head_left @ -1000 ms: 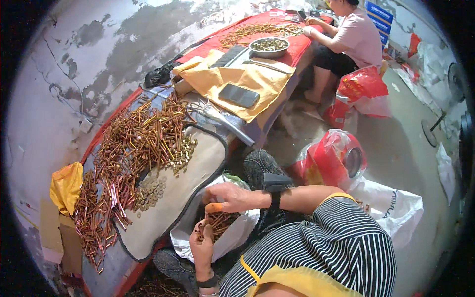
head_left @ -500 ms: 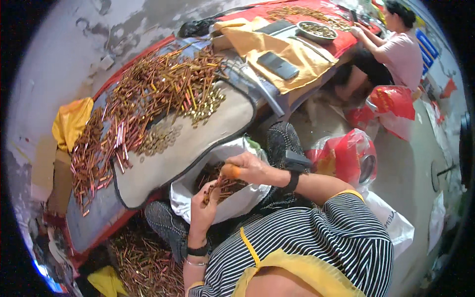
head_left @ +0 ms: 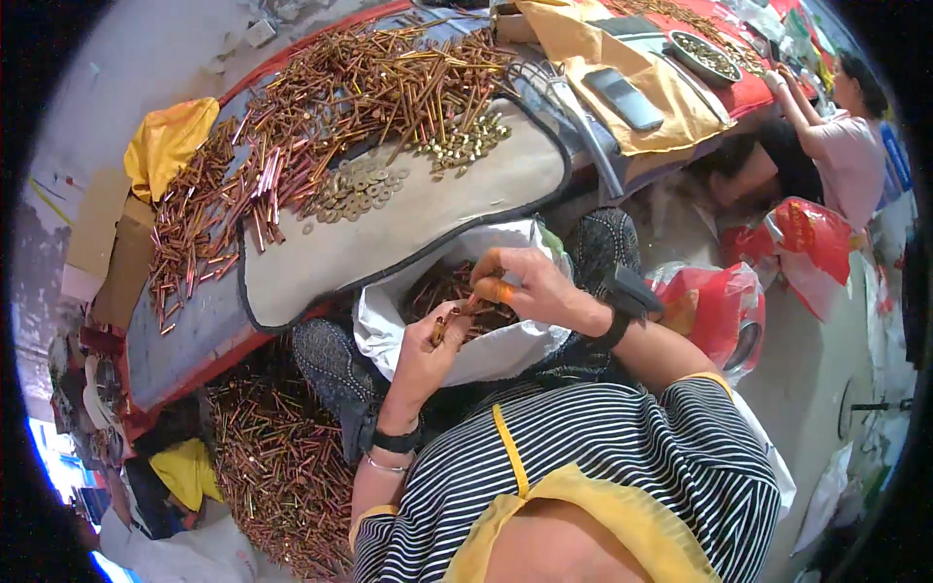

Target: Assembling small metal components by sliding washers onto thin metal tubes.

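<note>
My left hand (head_left: pixel 426 352) is closed around a few short copper-coloured metal bolts (head_left: pixel 442 321), their ends poking out between thumb and fingers. Close beside it, my right hand (head_left: pixel 533 288) pinches at the end of one of these bolts. An orange cover wraps one of its fingers. Both hands are over the mouth of a white sack (head_left: pixel 381 335) between my knees, with more bolts (head_left: pixel 428 290) inside. Beyond the sack lies a beige mat (head_left: pixel 496 189) bearing flat washers (head_left: pixel 358 189) and brass-coloured nuts (head_left: pixel 468 144).
A big heap of bolts (head_left: pixel 330 102) covers the bench, and another pile (head_left: pixel 277 457) lies low at left. A phone (head_left: pixel 624 97) rests on yellow cloth (head_left: pixel 680 126). At far right a person (head_left: pixel 846 155) works near a bowl (head_left: pixel 705 58). Red plastic bags (head_left: pixel 714 306) stand at right.
The whole view has shifted, so the bench and sack appear further right. My hands stay together over the sack, the right one's fingers slightly more raised and bent.
</note>
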{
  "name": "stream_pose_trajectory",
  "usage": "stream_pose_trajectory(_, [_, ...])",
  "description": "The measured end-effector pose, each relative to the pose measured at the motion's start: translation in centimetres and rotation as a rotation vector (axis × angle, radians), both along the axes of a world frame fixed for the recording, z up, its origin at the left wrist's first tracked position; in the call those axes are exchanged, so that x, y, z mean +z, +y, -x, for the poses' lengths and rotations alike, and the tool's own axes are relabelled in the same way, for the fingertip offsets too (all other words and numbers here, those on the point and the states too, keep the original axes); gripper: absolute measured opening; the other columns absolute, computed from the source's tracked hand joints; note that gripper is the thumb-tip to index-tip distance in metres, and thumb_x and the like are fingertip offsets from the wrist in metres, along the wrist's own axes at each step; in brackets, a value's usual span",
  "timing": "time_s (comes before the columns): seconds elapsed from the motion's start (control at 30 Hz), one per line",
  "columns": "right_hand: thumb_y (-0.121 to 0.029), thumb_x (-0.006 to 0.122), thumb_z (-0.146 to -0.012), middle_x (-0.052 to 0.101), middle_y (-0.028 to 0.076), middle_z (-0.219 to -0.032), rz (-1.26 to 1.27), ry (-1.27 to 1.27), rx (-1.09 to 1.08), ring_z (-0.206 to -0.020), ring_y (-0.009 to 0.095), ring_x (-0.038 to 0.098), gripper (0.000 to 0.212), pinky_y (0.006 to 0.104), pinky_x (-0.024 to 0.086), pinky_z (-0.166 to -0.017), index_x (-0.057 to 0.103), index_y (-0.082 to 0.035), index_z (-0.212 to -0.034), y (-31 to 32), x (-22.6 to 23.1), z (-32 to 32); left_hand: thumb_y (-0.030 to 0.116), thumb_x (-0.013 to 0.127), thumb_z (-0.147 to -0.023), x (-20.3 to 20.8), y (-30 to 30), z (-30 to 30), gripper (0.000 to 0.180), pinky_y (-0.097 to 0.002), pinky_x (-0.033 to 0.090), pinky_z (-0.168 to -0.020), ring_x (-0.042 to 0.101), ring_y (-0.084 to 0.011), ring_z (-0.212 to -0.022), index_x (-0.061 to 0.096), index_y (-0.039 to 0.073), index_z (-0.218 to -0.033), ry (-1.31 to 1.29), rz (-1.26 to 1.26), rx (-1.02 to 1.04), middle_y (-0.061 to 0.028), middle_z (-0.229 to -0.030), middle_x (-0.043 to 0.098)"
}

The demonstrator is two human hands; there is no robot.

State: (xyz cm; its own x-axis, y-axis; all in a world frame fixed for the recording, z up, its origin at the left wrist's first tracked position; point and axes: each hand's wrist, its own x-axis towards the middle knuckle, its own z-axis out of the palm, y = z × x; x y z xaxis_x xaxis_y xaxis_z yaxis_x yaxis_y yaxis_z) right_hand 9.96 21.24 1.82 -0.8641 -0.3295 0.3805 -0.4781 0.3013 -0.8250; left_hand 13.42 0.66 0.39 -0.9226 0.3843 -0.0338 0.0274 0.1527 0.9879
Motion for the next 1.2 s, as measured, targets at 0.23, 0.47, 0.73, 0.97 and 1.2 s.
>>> stream_pose_trajectory(0.23, [-0.018,0.064,-0.084,0.063,0.008,-0.077,0.017,0.071,0.02,-0.072,0.016,0.059,0.018,0.0291,0.047,-0.066,0.062,-0.001,-0.09,-0.8,0.0,0.6,0.013,0.055,-0.093,-0.1,-0.4,0.4,0.022,-0.0208,0.043,-0.068,0.05,-0.0037,-0.076,0.059,-0.001,-0.109,0.07,-0.023,0.039,0.0032,-0.081,0.058])
stream_pose_trajectory(0.47, [-0.017,0.062,-0.085,0.063,0.013,-0.079,0.053,-0.184,-0.031,-0.075,0.022,0.062,0.02,0.0318,0.048,-0.067,0.06,0.001,-0.094,-0.9,-0.3,0.6,0.019,0.056,-0.093,-0.3,-0.2,0.8,0.026,-0.0203,0.041,-0.064,0.046,-0.0039,-0.072,0.059,-0.001,-0.109,0.083,0.003,0.033,0.003,-0.078,0.057])
stream_pose_trajectory(0.73, [-0.014,0.062,-0.084,0.064,0.015,-0.085,-0.258,-0.047,0.038,-0.08,0.027,0.063,0.019,0.0344,0.049,-0.072,0.059,0.0,-0.095,-0.2,-1.6,1.5,0.026,0.057,-0.093,0.3,-0.1,0.9,0.032,-0.0205,0.042,-0.065,0.047,-0.004,-0.072,0.06,0.0,-0.11,-0.099,-0.094,0.03,0.0043,-0.08,0.057])
stream_pose_trajectory(0.97, [-0.018,0.056,-0.091,0.065,0.007,-0.088,-0.061,-0.05,0.106,-0.082,0.016,0.061,0.018,0.029,0.047,-0.074,0.059,0.0,-0.096,-0.6,-1.5,1.6,0.022,0.057,-0.093,-0.1,-0.8,1.0,0.029,-0.0203,0.043,-0.067,0.051,-0.0048,-0.076,0.059,0.0,-0.111,-0.109,0.013,0.014,0.0022,-0.086,0.06])
stream_pose_trajectory(1.2, [-0.014,0.047,-0.089,0.057,0.017,-0.075,-0.151,0.109,0.048,-0.07,0.036,0.056,0.016,0.0395,0.044,-0.062,0.055,0.0,-0.086,-0.8,-2.3,1.0,-0.01,0.056,-0.073,0.1,0.6,0.3,0.042,-0.0375,0.052,-0.071,0.064,-0.0323,-0.09,0.056,0.0,-0.114,0.538,0.379,0.092,-0.0189,-0.099,0.063])
